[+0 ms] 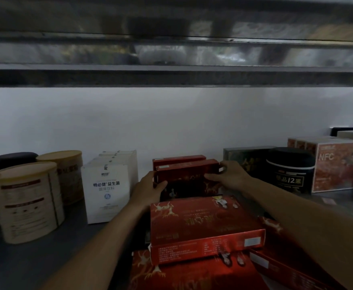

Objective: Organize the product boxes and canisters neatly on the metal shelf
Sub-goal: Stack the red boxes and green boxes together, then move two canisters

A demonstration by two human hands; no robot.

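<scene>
The left hand (150, 190) and right hand (231, 176) each clasped one end of an upright red box (187, 174), thumbs curled onto its front face, at the back middle of the metal shelf (35, 260). A second red box (178, 159) stood close behind it. The left hand filled the narrow gap to the white boxes (106, 191), printed 畅必健 益生菌; the right hand sat near a dark green box (244, 158). Nearer the camera lay a stack of flat red boxes (205, 222) with gold deer figures. Bare grey shelf lay open at front left, beside two beige canisters (27, 201). To the right stood a black canister (288, 172) showing 12 and a carton (336, 166) marked NFC. A white wall (171, 122) ran behind, and an upper shelf (171, 77) hung overhead, blurred
</scene>
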